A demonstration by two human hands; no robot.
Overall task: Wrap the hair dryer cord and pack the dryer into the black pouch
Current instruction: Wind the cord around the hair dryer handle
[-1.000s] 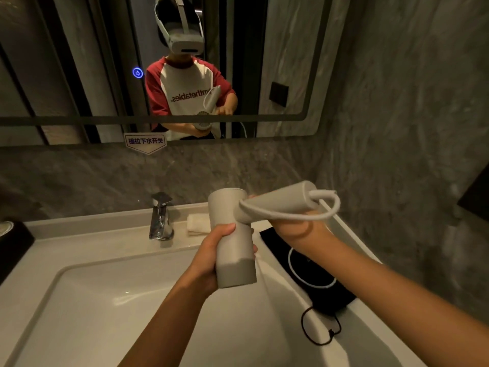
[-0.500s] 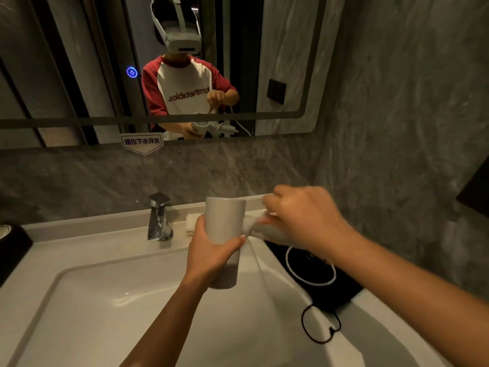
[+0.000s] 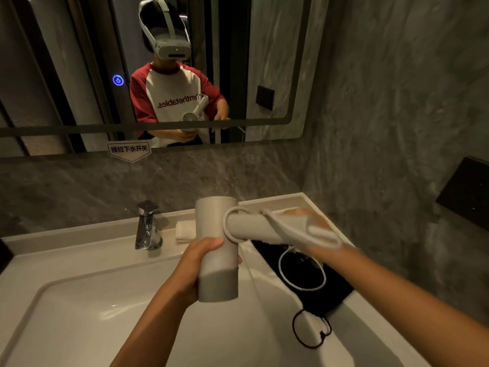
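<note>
A pale grey hair dryer (image 3: 217,250) hangs above the sink, barrel upright, handle pointing right. My left hand (image 3: 197,268) grips the barrel from the left. Its white cord (image 3: 283,229) loops around the handle in a couple of turns. My right hand (image 3: 312,221) is behind the handle's end, blurred, holding the cord there. More cord lies as a ring on the black pouch (image 3: 317,284), which rests flat on the counter's right side, its black drawstring (image 3: 312,329) trailing toward me.
A white sink basin (image 3: 111,321) fills the lower left, with a chrome tap (image 3: 147,226) behind it and a folded white cloth (image 3: 185,230) beside the tap. A mirror (image 3: 270,62) spans the wall. The grey stone wall (image 3: 397,128) stands close on the right, bearing a dark panel (image 3: 468,192).
My right hand swung from over the handle to behind its end, laying another loop of cord around the handle. The left hand kept the barrel roughly in place.
</note>
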